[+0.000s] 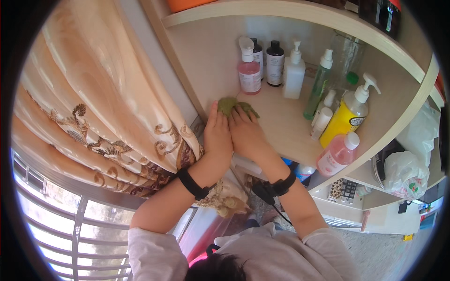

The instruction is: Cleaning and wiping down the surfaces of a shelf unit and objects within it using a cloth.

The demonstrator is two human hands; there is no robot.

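Note:
Both of my hands are side by side on the pale wooden shelf [281, 137], near its left panel. A crumpled green cloth [227, 104] is under and between my fingertips. My left hand [217, 131] grips the cloth's left part, thumb side against my other hand. My right hand [246, 131] has its fingers bent over the cloth's right part. Behind the cloth stands a pump bottle of pink liquid [250, 75]. To its right are a dark bottle with a white label [275, 65] and a white pump bottle [294, 75].
A green spray bottle [317, 89], a yellow-labelled pump bottle [342, 117] and a pink bottle with a white cap [338, 154] line the shelf's right side. A patterned curtain [116, 105] hangs close by my left arm. An upper shelf [281, 10] curves overhead. Plastic bags [406, 172] sit at right.

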